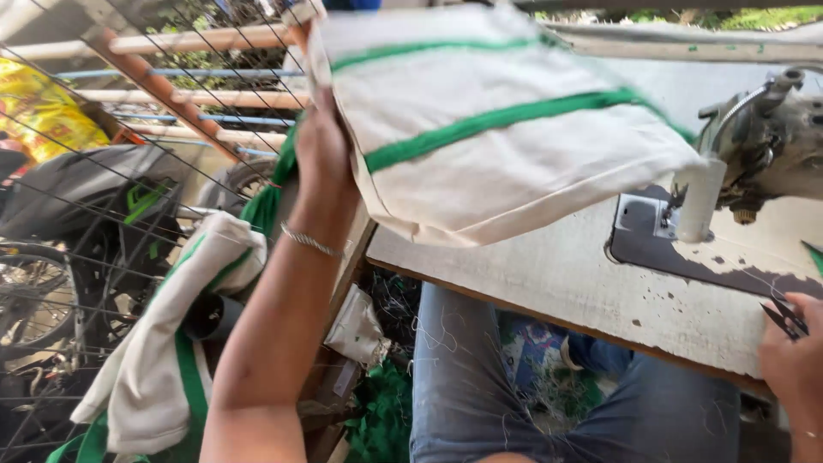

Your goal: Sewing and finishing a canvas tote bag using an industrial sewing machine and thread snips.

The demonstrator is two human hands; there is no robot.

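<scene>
two hands are at work, well apart. the left hand [321, 141] is raised high, its back to the camera, fingers curled tight around the edge of a cream cloth bag [497, 129] with green stripes, which it holds up in the air above the left end of the table [557, 283]. a thin silver bracelet [310, 243] sits on that wrist. the right hand [793, 356] rests at the near right edge of the table, fingers folded around small dark thread snips [784, 317], whose points stick out over the tabletop.

the table is pale and worn, with chipped paint. on its right end stands a sewing machine [763, 137], grey and grimy, over a dark metal plate [677, 249]. the lifted bag hangs just beside the machine's head.

below the table are the person's knees in blue jeans [480, 386], dotted with loose threads. to the left, more cream and green cloth [171, 343] is draped in a pile. behind that is a wire fence [103, 171], and a motorbike [94, 223] stands past it.
</scene>
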